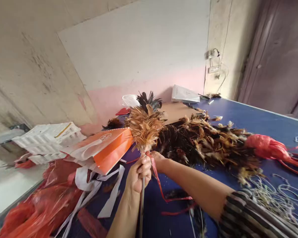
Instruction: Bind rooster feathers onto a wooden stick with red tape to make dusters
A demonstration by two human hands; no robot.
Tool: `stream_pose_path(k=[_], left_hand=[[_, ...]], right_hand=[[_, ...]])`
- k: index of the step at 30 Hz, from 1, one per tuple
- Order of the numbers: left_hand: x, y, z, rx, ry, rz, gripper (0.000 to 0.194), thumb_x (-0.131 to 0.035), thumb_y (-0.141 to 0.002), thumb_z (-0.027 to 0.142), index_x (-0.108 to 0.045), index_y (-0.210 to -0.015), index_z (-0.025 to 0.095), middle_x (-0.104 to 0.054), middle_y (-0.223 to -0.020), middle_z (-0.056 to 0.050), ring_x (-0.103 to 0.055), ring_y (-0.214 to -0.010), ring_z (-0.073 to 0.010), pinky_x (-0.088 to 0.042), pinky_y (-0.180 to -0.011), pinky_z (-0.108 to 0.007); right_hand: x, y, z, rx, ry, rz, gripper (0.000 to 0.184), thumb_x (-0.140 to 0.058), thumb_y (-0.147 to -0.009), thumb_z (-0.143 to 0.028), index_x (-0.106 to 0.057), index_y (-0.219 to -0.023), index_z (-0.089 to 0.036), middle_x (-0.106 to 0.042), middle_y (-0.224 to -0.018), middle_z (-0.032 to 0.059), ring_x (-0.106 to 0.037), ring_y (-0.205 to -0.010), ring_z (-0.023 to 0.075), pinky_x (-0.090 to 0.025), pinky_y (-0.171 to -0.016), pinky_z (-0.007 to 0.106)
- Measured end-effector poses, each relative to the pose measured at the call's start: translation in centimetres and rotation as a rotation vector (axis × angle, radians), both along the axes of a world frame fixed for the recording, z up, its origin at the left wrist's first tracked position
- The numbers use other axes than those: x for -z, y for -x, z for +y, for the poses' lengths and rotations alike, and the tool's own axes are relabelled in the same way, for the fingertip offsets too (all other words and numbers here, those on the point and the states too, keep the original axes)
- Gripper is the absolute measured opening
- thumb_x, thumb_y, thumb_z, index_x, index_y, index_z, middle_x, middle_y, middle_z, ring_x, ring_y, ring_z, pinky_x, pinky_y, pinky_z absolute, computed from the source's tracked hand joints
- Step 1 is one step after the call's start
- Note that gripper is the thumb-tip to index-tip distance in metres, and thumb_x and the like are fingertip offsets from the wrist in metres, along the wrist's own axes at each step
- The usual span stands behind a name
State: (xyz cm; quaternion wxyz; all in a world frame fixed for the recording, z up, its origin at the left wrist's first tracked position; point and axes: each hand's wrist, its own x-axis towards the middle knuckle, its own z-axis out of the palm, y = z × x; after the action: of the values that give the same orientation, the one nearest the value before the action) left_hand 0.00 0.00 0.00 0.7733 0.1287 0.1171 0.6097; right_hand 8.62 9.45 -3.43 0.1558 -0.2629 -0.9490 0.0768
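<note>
A feather duster (146, 127) stands upright in front of me, brown feathers below and dark ones at its tip. My left hand (140, 172) is closed round its stick (141, 211), just under the feathers. My right hand (157, 161) is at the base of the feathers, by a strip of red plastic ribbon (159, 185) that hangs down to the table. The right fingers are mostly hidden behind the stick and the left hand, so what they grip does not show clearly.
A long heap of brown and black feathers (201, 142) covers the blue table (240, 110). On the right lie a red ribbon bundle (268, 145) and tangled string (275, 198). To the left are an orange bag (114, 152), white strips (111, 195) and red plastic bags (44, 205). A white box (185, 94) sits by the wall.
</note>
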Motion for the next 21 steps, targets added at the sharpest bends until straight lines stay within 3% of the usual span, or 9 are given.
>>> stream_pose_path(k=[3,7,11,14,16,19,21], left_hand=[[0.0,-0.4,0.1,-0.001,0.007,0.040,0.026,-0.030,-0.091,0.009,-0.054,-0.084,0.005,-0.041,-0.058,0.004,-0.035,-0.033,0.0026,-0.019,-0.028,-0.007],[-0.1,-0.9,0.1,-0.017,0.008,0.163,0.019,-0.038,-0.088,0.007,-0.056,-0.084,0.006,-0.041,-0.059,0.004,-0.032,-0.034,0.0027,-0.019,-0.028,-0.007],[0.1,-1.9,0.2,-0.052,0.014,0.334,0.008,-0.051,-0.082,0.010,-0.059,-0.081,0.007,-0.045,-0.059,0.004,-0.029,-0.034,0.0031,-0.018,-0.028,-0.007],[0.6,-3.0,0.1,-0.087,0.053,0.494,0.011,-0.064,-0.075,0.018,-0.060,-0.074,0.007,-0.048,-0.057,0.004,-0.026,-0.034,0.0035,-0.016,-0.028,-0.007],[1.1,-3.8,-0.1,-0.110,0.045,0.586,0.018,-0.069,-0.070,0.024,-0.061,-0.070,0.007,-0.051,-0.058,0.003,-0.026,-0.034,0.0035,-0.015,-0.028,-0.009],[1.5,-4.8,-0.4,-0.151,-0.019,0.659,0.024,-0.073,-0.066,0.029,-0.064,-0.075,0.009,-0.057,-0.064,0.000,-0.029,-0.036,0.0031,-0.014,-0.030,-0.010],[1.7,-5.3,-0.7,-0.147,-0.032,0.699,0.024,-0.072,-0.067,0.031,-0.065,-0.075,0.010,-0.055,-0.057,0.002,-0.027,-0.035,0.0025,-0.014,-0.031,-0.011]], right_hand=[[-0.2,-2.0,-0.7,0.067,-0.050,0.013,0.020,-0.049,-0.083,-0.021,-0.063,-0.094,-0.011,-0.064,-0.096,0.0137,-0.059,-0.089,0.0239,-0.044,-0.077,0.032],[-0.8,-6.6,-1.5,0.227,0.105,0.215,0.022,-0.045,-0.085,-0.021,-0.065,-0.090,-0.014,-0.064,-0.086,0.0089,-0.060,-0.078,0.0171,-0.045,-0.069,0.026],[-1.9,-12.3,-3.4,0.404,0.878,0.919,0.018,-0.061,-0.075,-0.032,-0.060,-0.073,-0.014,-0.057,-0.062,0.0008,-0.050,-0.051,0.0089,-0.039,-0.048,0.020],[-3.3,-14.7,-6.2,0.357,1.167,1.300,0.027,-0.075,-0.063,-0.033,-0.059,-0.077,-0.016,-0.058,-0.065,-0.0015,-0.051,-0.053,0.0070,-0.040,-0.050,0.018],[-4.1,-14.8,-8.1,0.295,1.199,1.340,0.029,-0.075,-0.063,-0.037,-0.061,-0.076,-0.016,-0.060,-0.067,-0.0001,-0.053,-0.057,0.0081,-0.041,-0.053,0.019],[-4.8,-13.6,-9.9,0.240,1.101,1.287,0.029,-0.071,-0.067,-0.042,-0.064,-0.071,-0.014,-0.063,-0.070,0.0025,-0.053,-0.062,0.0097,-0.042,-0.058,0.020],[-4.7,-12.6,-10.3,0.227,1.045,1.292,0.029,-0.070,-0.068,-0.042,-0.065,-0.069,-0.014,-0.063,-0.069,0.0023,-0.053,-0.063,0.0103,-0.043,-0.063,0.022]])
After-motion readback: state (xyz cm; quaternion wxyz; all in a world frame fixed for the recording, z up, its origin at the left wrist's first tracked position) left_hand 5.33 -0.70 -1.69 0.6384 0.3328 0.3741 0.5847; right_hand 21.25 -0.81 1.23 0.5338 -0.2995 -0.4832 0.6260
